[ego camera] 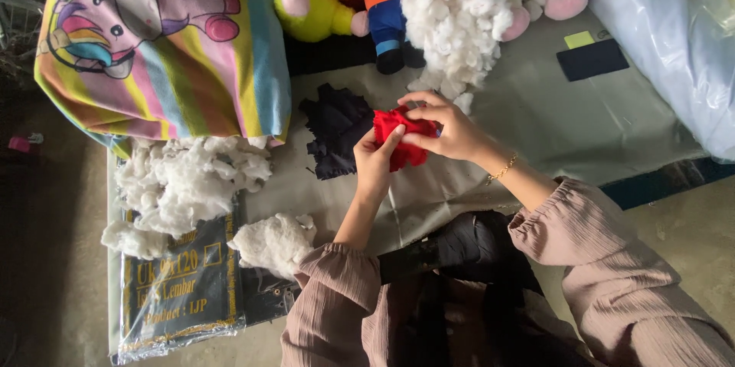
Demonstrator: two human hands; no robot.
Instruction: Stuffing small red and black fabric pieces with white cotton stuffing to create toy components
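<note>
- I see bare mat [597, 118] right of both hands.
- My left hand [375, 160] and right hand [448, 130] both pinch the red cloth [402, 137], black fabric [337, 133] just left.

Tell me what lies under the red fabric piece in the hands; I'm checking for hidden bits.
Under the red fabric piece, held by left hand and right hand, a pile of dark fabric pieces and the grey sheet show. Anything directly beneath is covered.
</note>
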